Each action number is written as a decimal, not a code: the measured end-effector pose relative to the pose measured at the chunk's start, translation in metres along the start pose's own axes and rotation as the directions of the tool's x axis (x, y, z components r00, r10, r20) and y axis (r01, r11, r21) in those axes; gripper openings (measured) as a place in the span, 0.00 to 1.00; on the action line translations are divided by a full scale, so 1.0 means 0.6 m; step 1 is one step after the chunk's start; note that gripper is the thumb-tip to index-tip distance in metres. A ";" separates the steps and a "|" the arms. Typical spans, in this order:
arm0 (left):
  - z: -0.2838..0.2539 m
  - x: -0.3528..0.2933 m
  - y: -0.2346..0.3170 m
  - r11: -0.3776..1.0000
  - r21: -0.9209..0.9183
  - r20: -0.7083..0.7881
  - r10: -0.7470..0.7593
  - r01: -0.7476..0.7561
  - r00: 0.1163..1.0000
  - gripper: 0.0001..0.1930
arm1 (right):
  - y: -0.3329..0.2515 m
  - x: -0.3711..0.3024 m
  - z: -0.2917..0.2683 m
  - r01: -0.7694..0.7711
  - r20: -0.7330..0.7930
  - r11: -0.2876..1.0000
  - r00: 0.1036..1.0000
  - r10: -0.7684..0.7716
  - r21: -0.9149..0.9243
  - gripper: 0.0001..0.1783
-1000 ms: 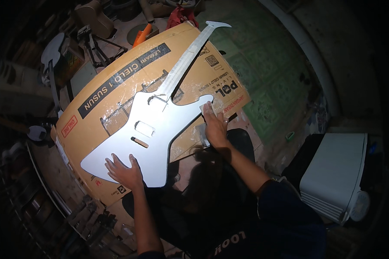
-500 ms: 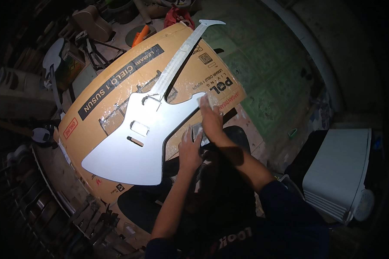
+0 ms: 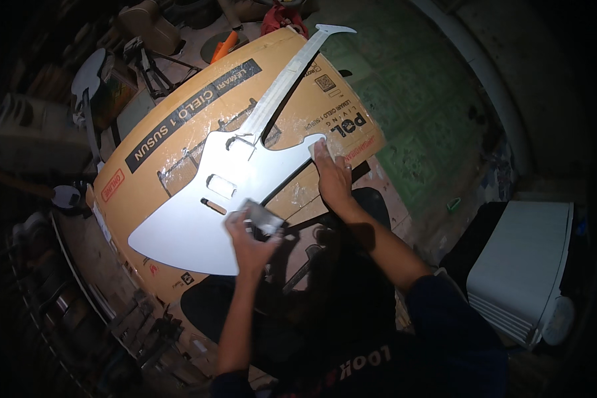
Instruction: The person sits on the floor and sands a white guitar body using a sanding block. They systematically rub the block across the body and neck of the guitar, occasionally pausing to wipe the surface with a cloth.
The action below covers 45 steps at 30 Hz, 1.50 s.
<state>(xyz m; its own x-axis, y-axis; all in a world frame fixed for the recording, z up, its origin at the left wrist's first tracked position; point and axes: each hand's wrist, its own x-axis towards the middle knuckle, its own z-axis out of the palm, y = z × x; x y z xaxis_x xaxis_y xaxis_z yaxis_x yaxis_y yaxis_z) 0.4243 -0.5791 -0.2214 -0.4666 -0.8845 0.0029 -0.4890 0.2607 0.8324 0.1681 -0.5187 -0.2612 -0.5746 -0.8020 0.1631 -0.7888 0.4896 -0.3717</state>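
A pale, unfinished electric guitar [image 3: 186, 225] lies across my knees and a flattened-looking cardboard box [image 3: 179, 126], its neck [image 3: 278, 93] pointing away to the upper right. My left hand [image 3: 251, 249] is at the body's near edge, thumb and fingers closed on a flat grey rectangular piece [image 3: 265, 220], slightly blurred. Whether that piece touches the guitar I cannot tell. Up at the right-hand horn, my right hand [image 3: 333, 176] grips the body with fingertips on its top face. A whitish patch shows under those fingers; what it is stays unclear.
An unfinished guitar body [image 3: 149, 26] and an orange-handled tool [image 3: 225, 46] lie beyond the box. Tools stand in a dark row [image 3: 53, 292] at the left. A white bin-like case [image 3: 521, 265] stands on the right, near green floor tiles [image 3: 404, 126].
My left hand has moved left and nearer to me, bringing the grey piece to the body's edge. The right hand stays at the horn. The whole view has shifted slightly.
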 end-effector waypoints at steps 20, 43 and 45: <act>-0.232 0.248 -0.228 0.789 0.411 -0.426 -0.276 0.456 0.862 0.49 | -0.047 -0.034 -0.007 0.016 0.030 0.996 0.999 -0.013 -0.085 0.28; -0.219 0.034 -0.177 0.596 0.683 -0.037 -0.549 0.422 0.835 0.78 | -0.182 -0.121 0.010 0.065 0.411 0.978 0.900 -0.144 0.199 0.27; -0.218 0.037 -0.172 0.605 0.675 -0.033 -0.546 0.421 0.837 0.79 | -0.170 -0.154 0.029 0.399 0.303 0.883 0.834 -0.461 0.246 0.27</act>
<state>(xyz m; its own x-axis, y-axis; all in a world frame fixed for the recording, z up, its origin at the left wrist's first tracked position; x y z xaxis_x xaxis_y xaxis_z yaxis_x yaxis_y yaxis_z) 0.5608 -0.6761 -0.2347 -0.0994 -0.8953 -0.4343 -0.9903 0.0466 0.1307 0.3052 -0.5004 -0.2541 -0.0494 -0.9983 0.0303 -0.8725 0.0284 -0.4878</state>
